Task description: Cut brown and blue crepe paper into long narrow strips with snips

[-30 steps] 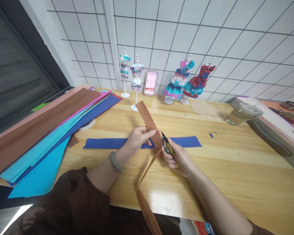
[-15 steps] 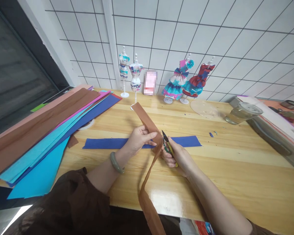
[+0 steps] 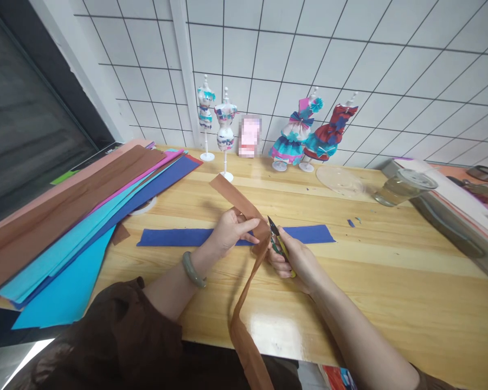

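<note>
A long brown crepe paper strip (image 3: 244, 201) is pinched between the thumb and fingers of my left hand (image 3: 232, 232). Its upper end sticks out to the upper left, while the rest hangs twisted past the table's front edge. In my right hand (image 3: 291, 252) are thread snips (image 3: 280, 238) with dark pointed blades and yellow and green handles, the tips upward beside the brown strip. Whether the right fingers also touch the strip is hard to see. Beneath both hands, a blue paper strip (image 3: 174, 237) lies flat across the wooden table (image 3: 350, 303).
Coloured paper sheets (image 3: 77, 216) are piled at the left. Two small dress forms (image 3: 225, 127) and two paper-dressed ones (image 3: 295, 135) stand along the tiled wall. A lidded plastic cup (image 3: 404, 188) is at the right, near blue paper scraps (image 3: 351, 222).
The brown strip's upper end has dipped down and to the left. Both hands have kept nearly the same place and grip.
</note>
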A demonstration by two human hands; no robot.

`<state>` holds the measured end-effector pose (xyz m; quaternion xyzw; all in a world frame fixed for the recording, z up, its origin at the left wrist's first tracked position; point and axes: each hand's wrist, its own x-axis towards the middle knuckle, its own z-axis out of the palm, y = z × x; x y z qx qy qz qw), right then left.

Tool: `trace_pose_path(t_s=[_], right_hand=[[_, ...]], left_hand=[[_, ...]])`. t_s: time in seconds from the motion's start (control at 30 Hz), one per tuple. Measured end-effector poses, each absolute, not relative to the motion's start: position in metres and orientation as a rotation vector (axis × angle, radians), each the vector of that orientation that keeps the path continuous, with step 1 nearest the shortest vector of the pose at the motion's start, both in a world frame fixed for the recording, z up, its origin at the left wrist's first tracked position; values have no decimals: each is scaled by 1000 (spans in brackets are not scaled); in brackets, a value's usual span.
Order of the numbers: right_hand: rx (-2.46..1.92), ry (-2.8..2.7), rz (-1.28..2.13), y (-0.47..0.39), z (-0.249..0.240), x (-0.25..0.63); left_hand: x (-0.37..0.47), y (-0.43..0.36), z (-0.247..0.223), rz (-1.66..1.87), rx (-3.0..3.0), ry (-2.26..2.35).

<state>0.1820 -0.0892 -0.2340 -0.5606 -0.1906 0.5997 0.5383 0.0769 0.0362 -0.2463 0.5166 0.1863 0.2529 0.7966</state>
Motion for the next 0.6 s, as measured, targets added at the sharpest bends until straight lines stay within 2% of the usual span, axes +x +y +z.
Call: trace_pose_path(t_s=[0.6], right_hand=[[-1369, -495, 1357, -89, -236, 181]], left_hand=[[77, 37, -251, 516, 1181, 407]])
